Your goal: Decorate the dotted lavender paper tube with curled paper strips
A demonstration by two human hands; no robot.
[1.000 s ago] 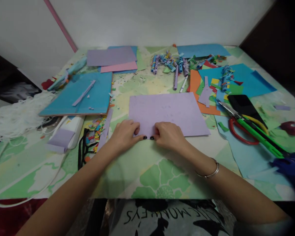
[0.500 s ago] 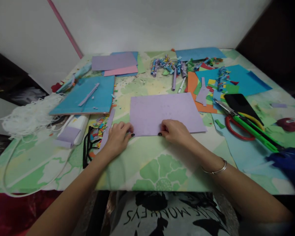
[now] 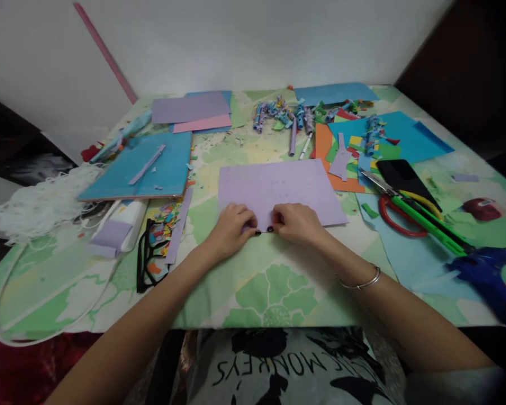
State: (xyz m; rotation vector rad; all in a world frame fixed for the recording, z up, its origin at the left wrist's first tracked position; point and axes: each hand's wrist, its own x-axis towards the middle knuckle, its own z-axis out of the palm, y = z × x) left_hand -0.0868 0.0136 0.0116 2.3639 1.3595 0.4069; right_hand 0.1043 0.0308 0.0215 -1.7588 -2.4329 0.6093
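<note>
A sheet of purple paper (image 3: 274,185) lies flat in front of me, its long near edge facing my body. My left hand (image 3: 236,228) is closed at that edge, thumb and curled fingers pinching the paper. Close beside it, my right hand (image 3: 295,222) pinches the same edge, so the two thumbs almost meet near the middle. The fingertips of both hands are partly hidden under the knuckles. Whether the edge is curled between them I cannot make out.
To the right are scissors (image 3: 398,216), a green hot glue gun (image 3: 438,225) and a black phone (image 3: 409,180). On the left lie black glasses (image 3: 145,256), a blue book (image 3: 139,169) and white string (image 3: 46,197). Rolled paper pieces (image 3: 284,115) stand at the back.
My left hand has slid right along the near edge, from the sheet's left corner to beside my right hand. The right hand has stayed about in place; the view has shifted slightly.
</note>
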